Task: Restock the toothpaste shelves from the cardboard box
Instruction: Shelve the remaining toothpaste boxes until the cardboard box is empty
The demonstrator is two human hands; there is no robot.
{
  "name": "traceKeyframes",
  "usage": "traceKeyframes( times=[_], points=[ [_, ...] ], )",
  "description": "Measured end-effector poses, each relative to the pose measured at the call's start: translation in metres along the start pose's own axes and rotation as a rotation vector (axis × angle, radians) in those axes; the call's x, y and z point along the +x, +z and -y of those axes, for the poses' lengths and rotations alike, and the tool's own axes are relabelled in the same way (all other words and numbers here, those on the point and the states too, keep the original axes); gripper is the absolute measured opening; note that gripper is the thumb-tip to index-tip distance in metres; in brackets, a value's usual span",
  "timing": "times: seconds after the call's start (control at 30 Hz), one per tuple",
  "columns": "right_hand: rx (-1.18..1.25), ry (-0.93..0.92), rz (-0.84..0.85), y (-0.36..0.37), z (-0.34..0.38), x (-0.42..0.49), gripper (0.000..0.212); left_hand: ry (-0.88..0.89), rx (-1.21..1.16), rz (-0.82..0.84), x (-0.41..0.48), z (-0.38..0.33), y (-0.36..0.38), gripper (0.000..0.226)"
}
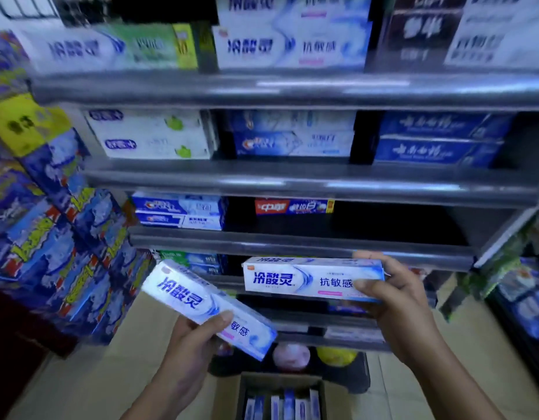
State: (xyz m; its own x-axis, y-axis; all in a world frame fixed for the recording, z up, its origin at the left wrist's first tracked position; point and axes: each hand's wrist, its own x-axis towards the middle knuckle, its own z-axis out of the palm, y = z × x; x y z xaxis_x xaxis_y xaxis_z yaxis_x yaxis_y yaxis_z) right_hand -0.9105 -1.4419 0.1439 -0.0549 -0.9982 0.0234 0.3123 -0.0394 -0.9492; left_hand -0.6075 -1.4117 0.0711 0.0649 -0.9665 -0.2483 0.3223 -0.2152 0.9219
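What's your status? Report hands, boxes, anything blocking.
Left hand grips tilted toothpaste box. Right hand grips level toothpaste box. Cardboard box below, packs inside. Nothing in the way.

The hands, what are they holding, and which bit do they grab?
The left hand grips a tilted toothpaste box toward its lower end; the right hand grips a level toothpaste box at its right end.

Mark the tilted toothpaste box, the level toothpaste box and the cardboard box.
tilted toothpaste box [179, 291], head view, on its blue lettering
level toothpaste box [272, 278], head view, on its blue lettering
cardboard box [280, 378], head view, on its far rim
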Motion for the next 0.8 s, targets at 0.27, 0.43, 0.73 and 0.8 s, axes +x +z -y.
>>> traceKeyframes(
  times=[0.27,0.43,0.73,0.8],
  points=[
    [0.007,-0.236,0.064,0.039,0.082,0.027,0.041,0.338,0.1,0.168,0.012,-0.118,0.007,0.077],
    [0.054,-0.338,0.125,0.052,0.124,0.044,0.042,0.448,0.197,0.325,0.021,-0.18,0.039,0.091],
    [-0.024,-0.62,0.054,0.084,0.179,0.071,0.049,0.637,0.079,0.387,0.031,-0.258,0.075,0.074],
    [-0.118,-0.688,-0.051,0.092,0.189,0.081,0.051,0.674,0.086,0.362,0.037,-0.275,0.081,0.068]
  ],
)
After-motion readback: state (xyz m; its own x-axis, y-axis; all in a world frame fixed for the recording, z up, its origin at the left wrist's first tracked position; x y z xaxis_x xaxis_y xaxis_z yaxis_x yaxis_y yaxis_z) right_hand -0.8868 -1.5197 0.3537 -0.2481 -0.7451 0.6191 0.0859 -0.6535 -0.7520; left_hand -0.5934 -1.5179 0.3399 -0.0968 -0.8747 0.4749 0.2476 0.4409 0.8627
